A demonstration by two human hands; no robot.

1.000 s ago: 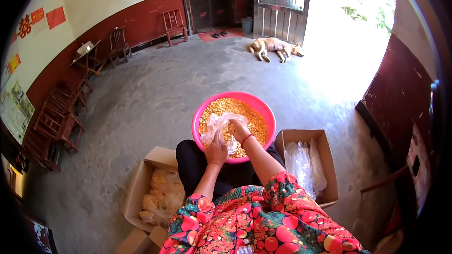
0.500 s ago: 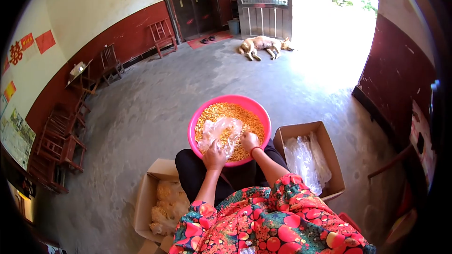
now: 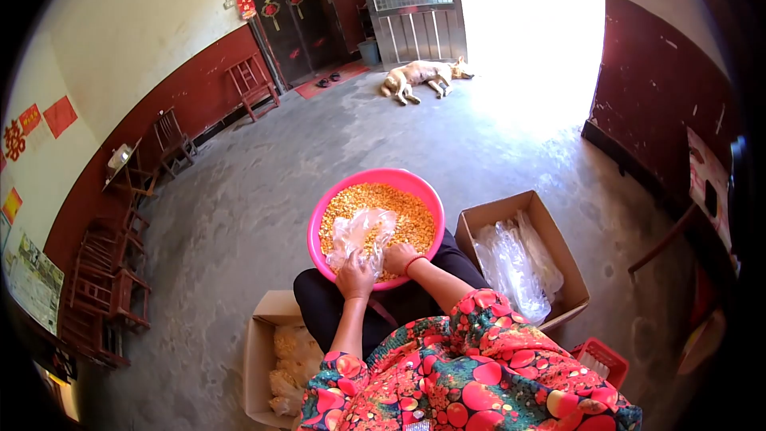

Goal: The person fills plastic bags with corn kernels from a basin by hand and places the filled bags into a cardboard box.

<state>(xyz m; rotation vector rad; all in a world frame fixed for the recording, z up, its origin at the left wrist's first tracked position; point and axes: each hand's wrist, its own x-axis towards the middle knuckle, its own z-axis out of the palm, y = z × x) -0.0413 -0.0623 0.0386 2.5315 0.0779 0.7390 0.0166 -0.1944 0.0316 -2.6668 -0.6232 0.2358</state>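
A pink basin (image 3: pixel 435 199) of yellow corn kernels (image 3: pixel 399 206) rests at my lap. Over the kernels, on the basin's left side, lies a clear plastic bag (image 3: pixel 363 228), crumpled, with its mouth spread. My left hand (image 3: pixel 356 274) is closed on the near edge of this bag. Just to the right, my right hand (image 3: pixel 399 258) is down at the kernels beside the bag, with its fingers curled and their tips hidden, so what it holds cannot be made out.
Right of the basin stands a cardboard box (image 3: pixel 562 231) with clear bags (image 3: pixel 511 267); at the left, another box (image 3: pixel 259 359) holds filled bags (image 3: pixel 289 367). A red basket (image 3: pixel 606 355) is at lower right. A dog (image 3: pixel 419 78) lies near the door. Wooden chairs (image 3: pixel 251 88) line the wall.
My right hand has moved from over the bag to the kernels at its right, then nearer me beside my left hand. The view has turned, bringing the red basket into sight.
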